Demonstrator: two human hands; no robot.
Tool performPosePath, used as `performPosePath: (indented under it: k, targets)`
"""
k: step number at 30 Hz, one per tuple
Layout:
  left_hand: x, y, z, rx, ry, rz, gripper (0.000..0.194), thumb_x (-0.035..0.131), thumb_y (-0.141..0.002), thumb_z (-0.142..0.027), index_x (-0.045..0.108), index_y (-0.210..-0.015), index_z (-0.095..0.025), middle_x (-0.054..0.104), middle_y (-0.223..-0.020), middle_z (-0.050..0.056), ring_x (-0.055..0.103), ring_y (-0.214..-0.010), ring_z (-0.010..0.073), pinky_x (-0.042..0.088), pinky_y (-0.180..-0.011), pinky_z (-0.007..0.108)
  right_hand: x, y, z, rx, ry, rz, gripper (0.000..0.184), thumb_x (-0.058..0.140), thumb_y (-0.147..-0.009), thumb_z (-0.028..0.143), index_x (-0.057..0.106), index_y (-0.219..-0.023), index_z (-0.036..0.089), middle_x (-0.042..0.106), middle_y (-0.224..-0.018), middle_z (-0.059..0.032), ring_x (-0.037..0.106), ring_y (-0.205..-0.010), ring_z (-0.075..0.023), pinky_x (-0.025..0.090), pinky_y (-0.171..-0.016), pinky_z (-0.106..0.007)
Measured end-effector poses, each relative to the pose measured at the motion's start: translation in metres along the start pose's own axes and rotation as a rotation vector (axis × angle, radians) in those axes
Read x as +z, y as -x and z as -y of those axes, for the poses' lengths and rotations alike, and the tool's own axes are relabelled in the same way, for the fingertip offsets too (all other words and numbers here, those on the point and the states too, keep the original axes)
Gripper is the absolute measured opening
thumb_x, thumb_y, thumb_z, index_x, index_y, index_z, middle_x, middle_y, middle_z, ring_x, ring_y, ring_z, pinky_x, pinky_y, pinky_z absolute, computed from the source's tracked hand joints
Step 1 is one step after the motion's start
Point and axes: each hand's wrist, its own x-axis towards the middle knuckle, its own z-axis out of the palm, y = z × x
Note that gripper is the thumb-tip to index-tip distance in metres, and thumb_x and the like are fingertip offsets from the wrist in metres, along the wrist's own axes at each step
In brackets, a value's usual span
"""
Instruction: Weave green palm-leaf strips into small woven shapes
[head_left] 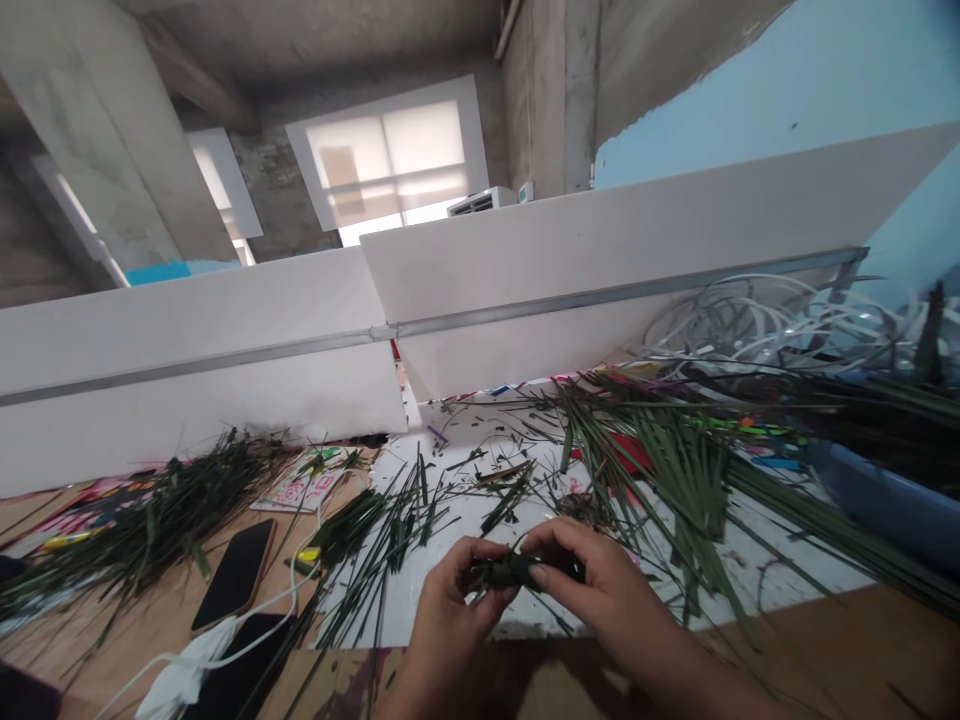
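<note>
Both of my hands meet low in the middle of the view over a small dark green folded leaf piece (508,572). My left hand (450,600) pinches its left end with thumb and fingers closed. My right hand (592,580) pinches its right end, fingers curled over it. The piece looks like woven or folded leaf strips; its exact shape is hidden by my fingers. Under my hands lies a white sheet (420,590) on the wooden table (862,650).
Long green leaf strips (675,460) lie spread right and in a pile at left (157,510). A black phone (236,575), white cable (225,655), white plastic strips (765,320), a blue tub (885,500) and white partition boards (600,260) surround the work spot.
</note>
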Motion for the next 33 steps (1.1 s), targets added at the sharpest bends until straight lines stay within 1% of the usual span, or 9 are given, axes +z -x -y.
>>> performPosePath:
  k: [3,8,14,17,20,23,26,29,33]
  targets:
    - [0.001,0.002,-0.002,0.033,-0.090,-0.009,0.017,0.074,-0.070,-0.016,0.072,-0.087,-0.019,0.076,-0.085,0.004,0.069,-0.081,0.0200,0.054,-0.077,0.030,-0.001,-0.002,-0.003,0.052,-0.038,0.003,0.007,0.062,-0.080,0.025,0.067,-0.080,0.020,0.065,-0.076,-0.0006,0.058,-0.074,-0.0189,0.039,-0.066,-0.028]
    - [0.003,0.005,-0.004,0.090,-0.216,0.011,0.014,0.069,-0.076,-0.018,0.072,-0.090,-0.021,0.074,-0.089,0.004,0.069,-0.085,0.0207,0.054,-0.079,0.032,-0.003,-0.003,-0.006,0.074,-0.048,-0.002,0.008,0.064,-0.078,0.024,0.069,-0.076,0.019,0.065,-0.072,-0.0002,0.057,-0.071,-0.0176,0.038,-0.064,-0.027]
    - [0.005,0.009,-0.007,0.105,-0.309,0.013,0.017,0.064,-0.077,-0.014,0.071,-0.091,-0.021,0.074,-0.091,0.004,0.068,-0.087,0.0215,0.053,-0.081,0.033,0.000,-0.005,-0.017,0.142,-0.192,0.007,0.008,0.066,-0.075,0.025,0.069,-0.073,0.018,0.062,-0.065,0.0007,0.053,-0.063,-0.0146,0.034,-0.054,-0.024]
    - [0.006,0.009,-0.008,0.103,-0.339,0.015,0.017,0.064,-0.078,-0.014,0.071,-0.091,-0.021,0.074,-0.092,0.004,0.068,-0.088,0.0217,0.053,-0.081,0.033,0.001,-0.006,-0.019,0.171,-0.214,-0.004,0.006,0.066,-0.071,0.023,0.069,-0.070,0.018,0.061,-0.062,0.0008,0.051,-0.059,-0.0136,0.034,-0.051,-0.023]
    - [0.006,0.008,-0.008,0.074,-0.295,0.014,0.016,0.067,-0.075,-0.015,0.071,-0.090,-0.020,0.075,-0.090,0.005,0.069,-0.086,0.0224,0.054,-0.081,0.033,-0.001,-0.005,-0.013,0.158,-0.146,-0.021,0.006,0.064,-0.072,0.019,0.070,-0.071,0.018,0.062,-0.063,0.0006,0.053,-0.060,-0.0138,0.035,-0.052,-0.023]
    - [0.006,0.005,-0.007,-0.001,-0.171,0.015,0.019,0.072,-0.070,-0.017,0.071,-0.089,-0.019,0.076,-0.088,0.006,0.071,-0.083,0.0233,0.055,-0.079,0.033,-0.005,-0.002,-0.004,0.114,-0.045,-0.024,0.008,0.062,-0.076,0.017,0.070,-0.073,0.018,0.064,-0.066,0.0006,0.055,-0.063,-0.0144,0.037,-0.055,-0.024]
    - [0.006,0.004,-0.008,-0.035,-0.099,0.026,0.020,0.075,-0.068,-0.019,0.072,-0.088,-0.018,0.077,-0.086,0.007,0.072,-0.081,0.0235,0.057,-0.076,0.032,-0.007,-0.001,0.001,0.102,-0.001,-0.017,0.009,0.060,-0.077,0.016,0.069,-0.073,0.018,0.065,-0.067,0.0009,0.056,-0.064,-0.0149,0.038,-0.057,-0.024]
    - [0.008,0.004,-0.009,-0.032,-0.104,0.011,0.018,0.075,-0.069,-0.018,0.073,-0.087,-0.019,0.077,-0.086,0.007,0.072,-0.081,0.0234,0.057,-0.077,0.032,-0.007,-0.001,0.002,0.087,0.043,-0.025,0.010,0.060,-0.077,0.014,0.068,-0.072,0.019,0.065,-0.068,0.0009,0.057,-0.066,-0.0154,0.039,-0.059,-0.025]
    - [0.009,0.006,-0.010,0.013,-0.177,-0.007,0.015,0.074,-0.071,-0.018,0.074,-0.087,-0.020,0.077,-0.087,0.006,0.071,-0.083,0.0229,0.056,-0.077,0.031,-0.006,-0.001,0.004,0.058,0.098,-0.039,0.013,0.060,-0.076,0.011,0.068,-0.071,0.019,0.066,-0.070,0.0005,0.059,-0.068,-0.0160,0.039,-0.062,-0.025]
